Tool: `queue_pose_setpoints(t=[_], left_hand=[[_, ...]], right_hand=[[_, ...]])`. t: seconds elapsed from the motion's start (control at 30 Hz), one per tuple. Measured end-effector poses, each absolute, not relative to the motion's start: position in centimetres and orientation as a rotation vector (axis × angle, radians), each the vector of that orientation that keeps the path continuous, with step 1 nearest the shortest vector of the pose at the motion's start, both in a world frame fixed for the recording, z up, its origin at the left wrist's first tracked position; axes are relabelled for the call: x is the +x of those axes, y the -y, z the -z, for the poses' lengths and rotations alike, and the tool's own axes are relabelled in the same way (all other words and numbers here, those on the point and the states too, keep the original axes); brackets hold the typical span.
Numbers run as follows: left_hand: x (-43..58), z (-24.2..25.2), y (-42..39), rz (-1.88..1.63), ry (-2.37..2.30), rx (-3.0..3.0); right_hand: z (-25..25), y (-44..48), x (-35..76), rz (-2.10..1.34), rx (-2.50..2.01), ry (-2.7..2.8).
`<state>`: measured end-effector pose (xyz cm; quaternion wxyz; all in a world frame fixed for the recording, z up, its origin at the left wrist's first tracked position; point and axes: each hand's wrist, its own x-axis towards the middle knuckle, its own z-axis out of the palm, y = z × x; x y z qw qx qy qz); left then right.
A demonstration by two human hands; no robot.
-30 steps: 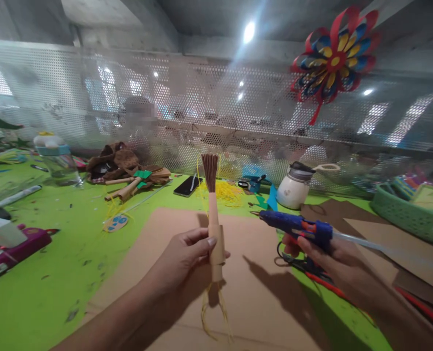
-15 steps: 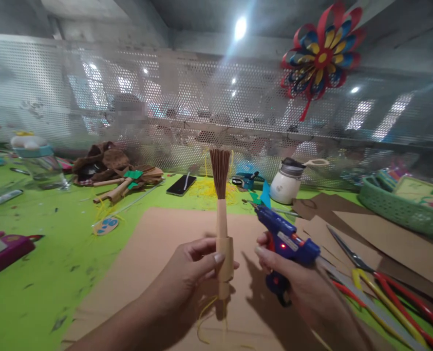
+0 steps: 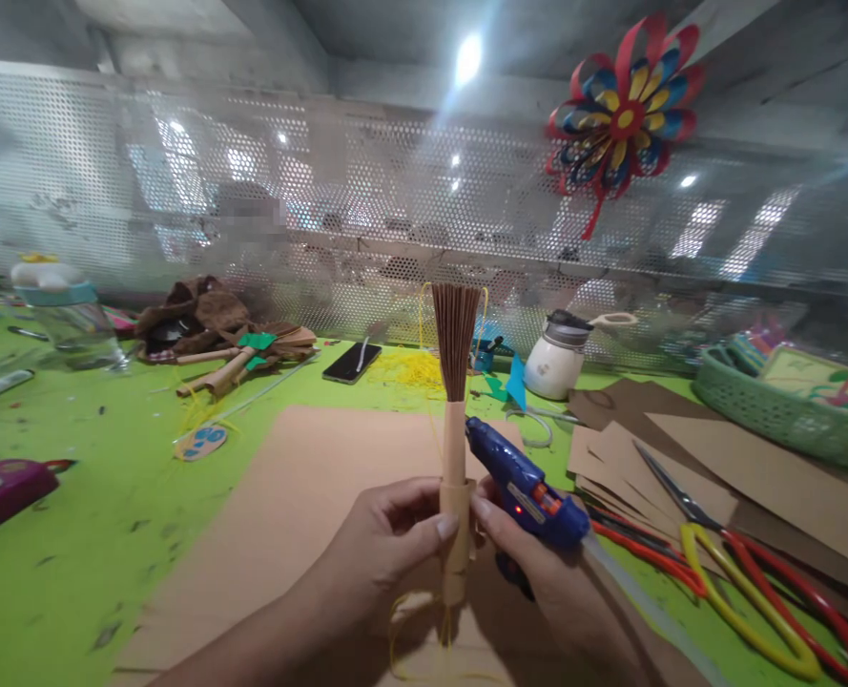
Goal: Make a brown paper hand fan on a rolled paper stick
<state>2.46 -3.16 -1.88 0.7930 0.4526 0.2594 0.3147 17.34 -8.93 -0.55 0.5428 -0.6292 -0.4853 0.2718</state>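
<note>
My left hand (image 3: 395, 539) is closed round a small paper broom (image 3: 455, 420), held upright: a tan rolled handle with a wider collar and dark brown bristles fanned at the top. Yellow strands hang below it. My right hand (image 3: 530, 563) grips a blue hot glue gun (image 3: 520, 482) with a red light on its side. Its nozzle points up-left and almost touches the broom's handle just above the collar. Both hands hover over a brown cardboard sheet (image 3: 301, 496) on the green table (image 3: 72, 534).
Scissors (image 3: 681, 496) and red and yellow strips (image 3: 774, 611) lie at right on brown paper sheets. A green basket (image 3: 774, 410) stands far right, a white pot (image 3: 556, 363) and a phone (image 3: 352, 363) behind, brown craft pieces (image 3: 216, 334) at back left. A perforated metal screen with a paper flower (image 3: 620, 119) closes the back.
My right hand swung the glue gun left, from off to the right to right beside the broom handle. The broom shifted slightly right.
</note>
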Motion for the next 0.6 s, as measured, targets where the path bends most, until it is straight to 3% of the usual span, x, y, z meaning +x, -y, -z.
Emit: queue_pose_setpoints(t=[0.6], left_hand=[[3.2, 3.4, 2.6, -0.757, -0.572, 1.060]], right_hand=[[0.5, 8.8, 16.9, -0.623, -1.523, 1.207]])
